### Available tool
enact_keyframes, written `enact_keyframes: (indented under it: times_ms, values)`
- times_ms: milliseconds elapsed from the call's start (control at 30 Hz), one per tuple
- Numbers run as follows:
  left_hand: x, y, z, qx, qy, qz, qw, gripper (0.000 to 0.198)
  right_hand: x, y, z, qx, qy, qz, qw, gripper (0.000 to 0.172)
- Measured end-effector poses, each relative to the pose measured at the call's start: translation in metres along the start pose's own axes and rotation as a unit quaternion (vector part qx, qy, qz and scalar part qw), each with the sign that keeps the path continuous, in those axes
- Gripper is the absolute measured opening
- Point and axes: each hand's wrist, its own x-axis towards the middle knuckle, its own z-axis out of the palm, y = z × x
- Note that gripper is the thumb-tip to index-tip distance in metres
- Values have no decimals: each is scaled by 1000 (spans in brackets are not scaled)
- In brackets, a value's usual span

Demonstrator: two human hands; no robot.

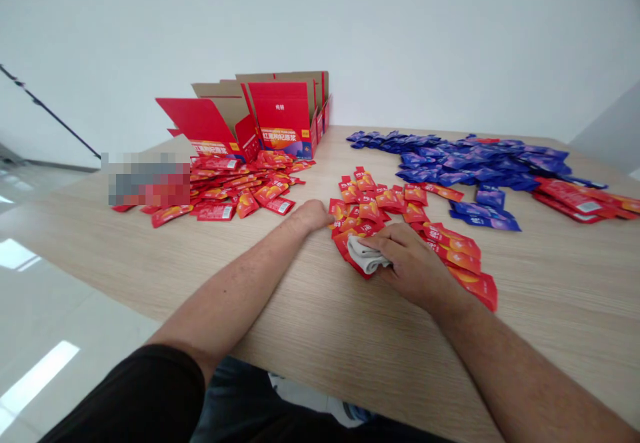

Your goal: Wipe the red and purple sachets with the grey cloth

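Pressing down at centre frame, the right hand (413,260) curls its fingers around a white cloth (364,256) lying on the middle red sachets (370,206); the left hand (313,215) touches that pile's left edge, its fingers hidden, so its grip cannot be told; blue sachets (450,160) spread across the upper right; red boxes (280,113) stand at upper centre.

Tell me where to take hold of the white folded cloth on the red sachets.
Probably its bunched left end: that part of the white folded cloth sticks out free, while the right hand covers the rest. Come from above-left and pinch the raised fold, since it lies flat on the red foil sachets.
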Motion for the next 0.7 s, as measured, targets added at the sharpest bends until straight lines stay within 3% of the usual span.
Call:
enact_keyframes:
  times_ms: [133, 267, 333, 400, 500, 600, 700]
  values:
    - [-10, -5, -7, -23, 34, -2, 999, 21, 0, -1, 0, 3, -5, -2, 1000, 36]
    - [-25, -14, -19, -35, 123, 11, 992, 26, 1, -1, -1, 21, -6, -2, 1000, 39]
    - [-35, -18, -23, -52, 177, 71, 980, 25, 2, -2, -3, 49, -3, 12, 999, 39]
    - [-46, -19, -25, -75, 196, 163, 964, 20, 3, -5, -6, 76, 11, 41, 996, 36]
    - [-63, -12, -21, -101, 140, 283, 943, 12, 3, -10, -12, 92, 25, 83, 992, 31]
    - [-76, 0, -13, -104, 108, 356, 923, 10, 5, -11, -15, 104, -32, 86, 990, 35]
    - [-83, 9, -8, -87, 143, 420, 892, 13, 9, -11, -15, 129, -102, 93, 982, 36]
